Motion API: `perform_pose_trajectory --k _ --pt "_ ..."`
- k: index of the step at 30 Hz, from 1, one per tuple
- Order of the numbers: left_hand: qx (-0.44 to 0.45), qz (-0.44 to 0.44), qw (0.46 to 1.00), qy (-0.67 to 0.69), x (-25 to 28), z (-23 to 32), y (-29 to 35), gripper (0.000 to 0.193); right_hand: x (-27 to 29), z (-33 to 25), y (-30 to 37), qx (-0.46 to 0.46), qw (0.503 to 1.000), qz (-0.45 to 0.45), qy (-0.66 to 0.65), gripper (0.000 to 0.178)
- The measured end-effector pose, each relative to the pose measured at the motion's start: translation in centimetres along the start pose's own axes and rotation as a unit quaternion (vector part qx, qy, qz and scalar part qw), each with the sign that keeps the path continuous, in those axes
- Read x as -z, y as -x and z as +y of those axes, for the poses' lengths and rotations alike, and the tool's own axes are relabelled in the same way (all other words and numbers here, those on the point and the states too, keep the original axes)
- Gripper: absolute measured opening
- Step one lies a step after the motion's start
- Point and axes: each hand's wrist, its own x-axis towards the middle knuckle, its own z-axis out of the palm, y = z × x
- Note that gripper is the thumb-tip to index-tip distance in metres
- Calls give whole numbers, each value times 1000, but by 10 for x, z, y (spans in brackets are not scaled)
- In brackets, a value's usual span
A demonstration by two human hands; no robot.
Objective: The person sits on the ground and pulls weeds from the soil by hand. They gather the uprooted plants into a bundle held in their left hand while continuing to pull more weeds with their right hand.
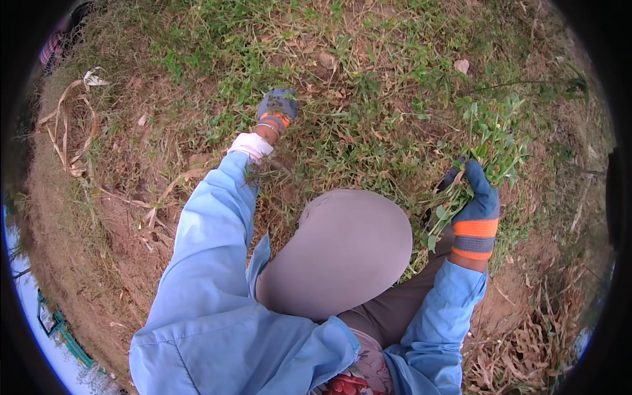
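Gripping, head view: right gloved hand has fingers clamped round stems of a green plant bunch, leafy ends forward, likely to keep it off the knee. Left gloved hand sits among low weeds; cannot tell its finger state. Knee hides ground between. Dry stalk left; withered leaves lower right.

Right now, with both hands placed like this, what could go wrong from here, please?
1. The bunch of leafy stems spreads out beyond the right hand, so some might slip loose.
2. The gloved left hand is down among the green plants, and its wrist is partly bare, so it could get scratched.
3. The knee sits between the hands and might obstruct bringing them together.
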Motion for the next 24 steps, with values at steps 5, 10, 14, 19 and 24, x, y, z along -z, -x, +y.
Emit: perform_pose_trajectory --k 5,10,14,19,24 --pt "-64 114 984 120 -38 -20 -53 22 0 -2 1 -11 1000 6 22 24" --pt "-187 59 971 139 -62 -7 -89 25 10 1 -6 -35 998 38 25 26" --pt "-145 39 974 171 -77 15 -111 26 13 1 -6 -39 996 74 39 29" --pt "-41 -115 991 52 -111 15 -124 35 6 -2 -8 -60 994 71 52 28" --pt "-26 -165 986 -15 -70 53 -118 33 10 -2 -10 -70 992 79 68 30"
